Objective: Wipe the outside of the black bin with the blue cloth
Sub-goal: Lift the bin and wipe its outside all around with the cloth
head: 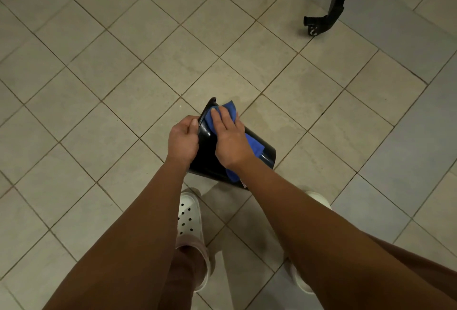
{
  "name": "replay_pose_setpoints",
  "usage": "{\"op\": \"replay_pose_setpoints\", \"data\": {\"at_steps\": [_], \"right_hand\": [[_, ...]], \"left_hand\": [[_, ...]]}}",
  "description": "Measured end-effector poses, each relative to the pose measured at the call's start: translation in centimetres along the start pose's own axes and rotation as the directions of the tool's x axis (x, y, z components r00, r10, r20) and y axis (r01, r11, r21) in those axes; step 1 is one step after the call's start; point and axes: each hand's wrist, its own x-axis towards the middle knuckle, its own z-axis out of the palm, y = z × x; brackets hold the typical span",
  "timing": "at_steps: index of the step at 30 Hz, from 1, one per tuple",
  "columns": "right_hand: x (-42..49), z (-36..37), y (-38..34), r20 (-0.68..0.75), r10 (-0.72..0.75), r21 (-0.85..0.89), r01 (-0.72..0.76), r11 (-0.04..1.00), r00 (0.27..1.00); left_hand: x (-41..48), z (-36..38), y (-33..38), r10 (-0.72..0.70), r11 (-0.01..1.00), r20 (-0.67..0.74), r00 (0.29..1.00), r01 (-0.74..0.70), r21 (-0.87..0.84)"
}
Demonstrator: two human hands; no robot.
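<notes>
Pressing blue cloth (255, 145) on bin (207, 136)

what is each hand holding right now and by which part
The left hand grips the black bin by its rim; the right hand presses the blue cloth flat against the bin's side.

- Beige tiled floor (99, 37), set on the diagonal with dark grout lines, bluish toward the right.
- White perforated clog (190, 220) on the left foot.
- Second white clog (320, 200), mostly hidden.
- Black metal leg (332, 12) with a caster, top right.
</notes>
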Motion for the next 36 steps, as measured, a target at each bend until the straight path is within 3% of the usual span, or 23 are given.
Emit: {"op": "replay_pose_setpoints", "data": {"at_steps": [7, 15, 19, 25, 27, 31, 33, 36], "right_hand": [[-1.0, -0.4, 1.1, -0.054, 0.259, 0.03, -0.257, 0.966, 0.964], [-0.6, 0.4, 0.0, -0.137, -0.034, 0.01, 0.036, 0.999, 0.99], [1.1, -1.4, 0.8, -0.134, 0.014, 0.06, -0.006, 0.998, 0.991], [-1.3, 0.2, 0.5, -0.233, 0.271, 0.129, -0.246, 0.961, 0.934], [-2.4, 1.4, -0.6, -0.236, 0.217, 0.115, -0.194, 0.974, 0.947], [-1.7, 1.2, -0.4, -0.188, -0.041, 0.055, 0.052, 0.997, 0.981], [-1.0, 0.9, 0.5, -0.185, -0.048, 0.063, 0.06, 0.996, 0.982], [-0.7, 0.4, 1.7, -0.155, 0.06, 0.088, -0.047, 0.995, 0.986]], "left_hand": [[-0.1, 0.1, -0.1, 0.003, 1.0, -0.01, 1.0, -0.003, 0.021], [0.0, -0.1, 0.4, 0.039, 0.999, 0.032, 0.999, -0.038, -0.027], [0.2, 0.1, 0.4, 0.095, 0.995, 0.036, 0.995, -0.094, -0.026], [-0.1, 0.2, 0.0, 0.101, 0.994, 0.042, 0.994, -0.103, 0.04], [-0.1, 0.1, 0.1, 0.082, 0.996, 0.042, 0.996, -0.084, 0.036], [0.2, -0.1, 0.2, 0.066, 0.998, 0.055, 0.996, -0.067, 0.018], [0.2, 0.2, 0.2, 0.079, 0.996, 0.028, 0.996, -0.08, 0.037], [0.0, 0.3, 0.2, 0.076, 0.995, -0.019, 0.997, -0.074, 0.066]]}}
